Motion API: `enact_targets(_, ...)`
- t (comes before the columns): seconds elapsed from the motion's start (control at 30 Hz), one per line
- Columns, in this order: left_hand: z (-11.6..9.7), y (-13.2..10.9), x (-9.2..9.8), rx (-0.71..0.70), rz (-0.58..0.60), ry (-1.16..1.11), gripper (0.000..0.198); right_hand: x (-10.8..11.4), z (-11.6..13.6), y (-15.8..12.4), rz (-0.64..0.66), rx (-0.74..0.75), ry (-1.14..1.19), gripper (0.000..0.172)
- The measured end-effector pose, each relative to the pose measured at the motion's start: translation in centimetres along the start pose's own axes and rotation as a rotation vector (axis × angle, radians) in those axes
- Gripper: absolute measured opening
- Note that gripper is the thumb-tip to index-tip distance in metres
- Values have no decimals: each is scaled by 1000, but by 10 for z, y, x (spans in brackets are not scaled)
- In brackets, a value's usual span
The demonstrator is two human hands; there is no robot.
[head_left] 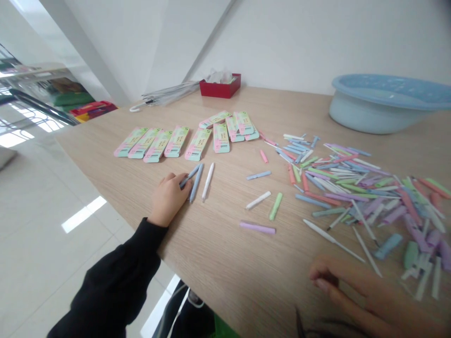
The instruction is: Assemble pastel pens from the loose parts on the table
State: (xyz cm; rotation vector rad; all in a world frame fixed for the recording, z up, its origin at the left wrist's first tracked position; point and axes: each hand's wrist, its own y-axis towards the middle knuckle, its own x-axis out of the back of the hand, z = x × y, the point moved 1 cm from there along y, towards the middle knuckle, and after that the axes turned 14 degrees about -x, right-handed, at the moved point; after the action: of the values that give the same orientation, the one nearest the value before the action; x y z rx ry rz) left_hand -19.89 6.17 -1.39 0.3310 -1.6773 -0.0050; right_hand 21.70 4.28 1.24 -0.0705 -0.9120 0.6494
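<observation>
My left hand (168, 198), in a black sleeve, rests on the wooden table (225, 263) with its fingers curled round a grey-blue pen (189, 176). Right beside it lie a blue pen (196, 182) and a white pen (207, 181). My right hand (355, 293) lies flat near the table's front edge, fingers stretched out, holding nothing. It is just below a big heap of pastel pens and pen parts (366, 188). A row of pastel packaging cards (176, 141) lies beyond the left hand.
Loose pieces lie between the hands: a purple one (257, 228), a green one (276, 206), a white one (258, 200). A blue basin (387, 101) stands at the back right, a red tray (220, 86) at the back. The table's left edge drops to a tiled floor.
</observation>
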Motion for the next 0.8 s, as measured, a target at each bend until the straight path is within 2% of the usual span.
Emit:
enact_targets(0.13,2,2,2,10,-38,-54,45,2,-6,-6,23,-65,3,27)
enact_targets(0.23,4,-1,7,29,-139,-74,48,5,-3,-3,1,-101,-5,25)
enact_targets(0.33,-1,-9,17,-1,-265,-80,45,4,12,14,-27,-55,-39,17)
enact_targets(0.43,-13,-20,27,-83,-315,-126,37,-4,38,42,-77,54,-150,27)
enact_targets(0.53,-29,-29,33,-263,-292,-276,25,-18,61,68,-97,31,-348,20)
enact_targets(0.63,-46,-38,29,-418,-261,-409,20,-30,70,84,-121,12,-452,16)
enact_targets(0.73,-70,-49,20,-548,-121,-573,20,-34,66,84,-179,26,-466,18)
enact_targets(0.8,-89,-57,15,-598,-8,-653,27,-31,61,79,-207,57,-436,19)
